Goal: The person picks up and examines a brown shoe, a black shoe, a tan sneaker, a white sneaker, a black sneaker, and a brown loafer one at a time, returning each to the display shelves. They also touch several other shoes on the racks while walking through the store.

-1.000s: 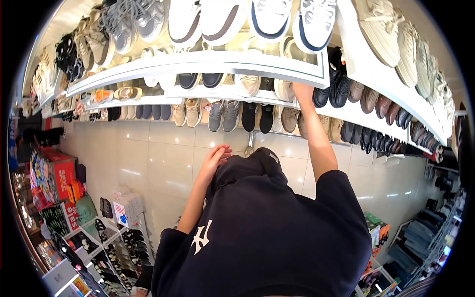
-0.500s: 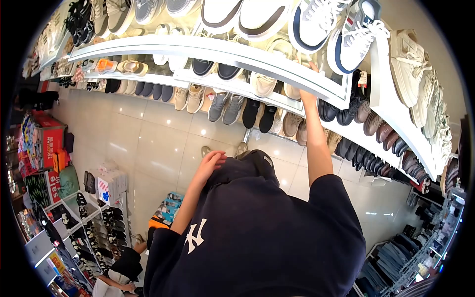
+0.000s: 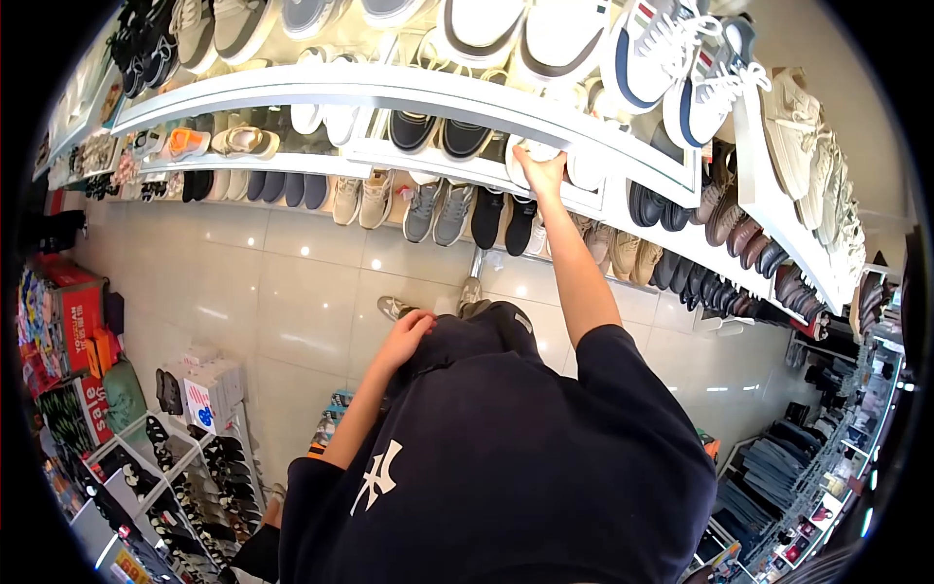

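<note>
My right hand (image 3: 541, 171) reaches onto the second shelf, its thumb and fingers gripping a white shoe (image 3: 514, 162) by the front. The shoe's far part is hidden behind my hand and the shelf edge. Just right of it sits the other pale shoe (image 3: 585, 169). To the left, a pair of black shoes with white soles (image 3: 463, 138) stands on the same shelf. My left hand (image 3: 404, 339) hangs in front of my waist with loosely bent fingers, open and holding nothing.
A white-edged upper shelf (image 3: 389, 86) with large sneakers (image 3: 484, 29) overhangs my right hand. Grey sneakers (image 3: 452, 214) and black shoes (image 3: 488, 216) line the bottom row. Behind me on the left are a shoe rack (image 3: 190, 443) and stacked white boxes (image 3: 216, 389).
My right hand has moved left along the shelf, from the right shoe of the pale pair to the left one. My left hand stays near my waist, and the view has shifted slightly.
</note>
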A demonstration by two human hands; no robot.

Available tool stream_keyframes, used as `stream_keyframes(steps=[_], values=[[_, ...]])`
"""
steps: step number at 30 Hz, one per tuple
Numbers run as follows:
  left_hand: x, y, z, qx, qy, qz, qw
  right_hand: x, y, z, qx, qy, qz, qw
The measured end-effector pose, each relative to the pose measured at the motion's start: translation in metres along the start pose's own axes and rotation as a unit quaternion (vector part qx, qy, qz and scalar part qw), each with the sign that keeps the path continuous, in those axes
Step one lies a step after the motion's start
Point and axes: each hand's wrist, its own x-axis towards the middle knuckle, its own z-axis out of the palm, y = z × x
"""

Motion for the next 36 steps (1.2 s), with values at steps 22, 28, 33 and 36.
stream_keyframes(steps=[22,28,33,36], values=[[-0.084,-0.244,-0.174,0.082,0.257,-0.125,0.955,-0.053,0.028,-0.002,-0.102,0.028,-0.108,0.989],[-0.075,-0.240,-0.174,0.073,0.231,-0.109,0.964,-0.195,0.068,0.006,-0.323,-0.322,0.080,0.886],[-0.072,-0.254,-0.191,0.059,0.246,-0.087,0.964,-0.293,0.172,0.049,-0.125,-0.479,0.102,0.863],[-0.070,-0.275,-0.197,0.008,0.268,-0.083,0.960,-0.269,0.083,0.057,-0.264,-0.537,0.097,0.795]])
